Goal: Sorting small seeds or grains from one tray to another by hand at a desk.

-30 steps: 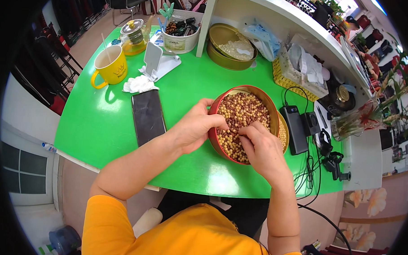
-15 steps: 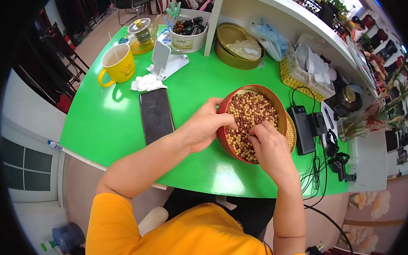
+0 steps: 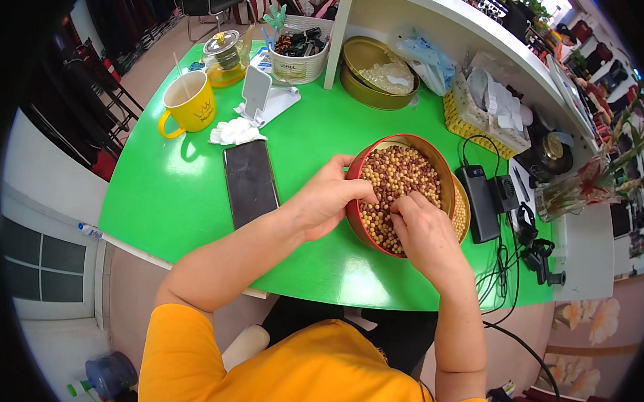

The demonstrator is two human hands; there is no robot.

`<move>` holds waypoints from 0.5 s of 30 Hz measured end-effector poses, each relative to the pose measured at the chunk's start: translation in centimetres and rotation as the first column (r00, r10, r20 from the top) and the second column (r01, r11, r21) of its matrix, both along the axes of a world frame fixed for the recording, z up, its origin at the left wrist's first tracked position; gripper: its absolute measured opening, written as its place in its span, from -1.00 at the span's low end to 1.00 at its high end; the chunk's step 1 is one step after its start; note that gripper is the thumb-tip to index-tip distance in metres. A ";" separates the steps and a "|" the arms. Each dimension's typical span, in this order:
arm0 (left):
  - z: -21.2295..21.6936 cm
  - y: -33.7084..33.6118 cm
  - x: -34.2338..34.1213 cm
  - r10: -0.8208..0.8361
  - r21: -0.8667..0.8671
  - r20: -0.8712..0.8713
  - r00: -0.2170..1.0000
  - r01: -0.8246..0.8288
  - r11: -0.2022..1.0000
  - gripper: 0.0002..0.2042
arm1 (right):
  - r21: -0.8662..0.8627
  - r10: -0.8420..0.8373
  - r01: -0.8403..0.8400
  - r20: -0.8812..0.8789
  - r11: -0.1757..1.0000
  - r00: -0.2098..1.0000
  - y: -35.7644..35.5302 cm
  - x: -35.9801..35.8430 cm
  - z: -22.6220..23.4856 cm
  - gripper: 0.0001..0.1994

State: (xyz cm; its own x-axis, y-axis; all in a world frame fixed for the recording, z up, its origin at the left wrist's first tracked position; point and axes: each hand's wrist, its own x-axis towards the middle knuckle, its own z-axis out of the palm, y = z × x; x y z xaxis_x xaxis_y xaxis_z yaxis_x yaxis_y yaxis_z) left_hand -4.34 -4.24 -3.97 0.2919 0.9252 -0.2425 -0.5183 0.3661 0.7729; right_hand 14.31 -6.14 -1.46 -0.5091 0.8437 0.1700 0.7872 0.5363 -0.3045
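A round red tin with a gold inside [image 3: 448, 191] tilts toward me on the green table. Small round beads or beans [image 3: 401, 167], dark reddish-brown mixed with pale yellow, fill much of it. My left hand [image 3: 330, 200] grips its left rim, the thumb over the edge and the other fingers outside against the wall. Inside the tin, my right hand [image 3: 429, 232] is closed, its bent fingers pressed together at the beads; the fingertips and anything between them are hidden. Partly under the tin's right side lies a gold round dish [image 3: 465, 219] with pale yellow beads.
Left of the tin lie a phone [image 3: 250, 183], a white crumpled tissue [image 3: 236, 131] and a white stand [image 3: 272, 103]. A yellow mug [image 3: 190, 104] and glass teapot [image 3: 224, 59] stand farther back. Rightward are a black power bank [image 3: 479, 203], cables and a yellow basket [image 3: 473, 128].
The whole view has shifted slightly. My right fingers have moved a little among the beads, while my left hand keeps its grip on the tin.
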 end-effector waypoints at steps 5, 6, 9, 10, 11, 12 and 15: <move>0.2 -0.2 0.6 -0.020 0.034 0.027 0.999 0.019 0.999 -0.34 | 0.055 0.027 -0.019 -0.150 0.998 0.988 -0.1 1.0 0.3 -0.92; -0.6 -0.3 0.1 -0.011 0.026 0.040 0.999 0.010 1.000 -0.35 | 0.054 0.023 -0.010 -0.263 0.998 0.965 0.0 1.1 0.5 -0.92; -0.1 0.2 -0.8 -0.008 0.003 0.055 0.998 0.008 1.000 -0.36 | 0.037 -0.118 0.141 -0.371 0.989 0.921 0.9 3.8 1.1 -0.92; 0.4 -0.2 -1.0 0.007 -0.022 0.034 0.999 -0.006 1.000 -0.36 | 0.008 -0.239 0.263 -0.388 0.965 0.890 0.9 4.9 1.2 -0.91; 0.6 -0.1 -0.9 -0.005 -0.027 0.048 0.999 0.006 1.000 -0.36 | -0.024 -0.354 0.377 -0.402 0.926 0.844 0.8 5.7 1.3 -0.91; 1.0 0.4 -0.9 0.008 -0.008 0.039 0.999 -0.007 1.000 -0.37 | -0.025 -0.364 0.386 -0.389 0.922 0.846 0.6 6.3 1.5 -0.91; 1.0 0.8 -1.8 0.074 0.024 -0.013 0.997 -0.073 0.997 -0.38 | 0.162 -0.249 0.307 -0.303 0.938 0.920 1.0 6.0 1.6 -0.92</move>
State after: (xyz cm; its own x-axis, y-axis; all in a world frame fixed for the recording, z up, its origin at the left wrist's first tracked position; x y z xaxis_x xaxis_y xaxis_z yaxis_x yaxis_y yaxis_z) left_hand -6.12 -3.39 -3.01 0.2196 0.9496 -0.2237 -0.5321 0.3088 0.7884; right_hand 20.27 -5.18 0.17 -0.1682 0.8767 0.4507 0.8147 0.3810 -0.4370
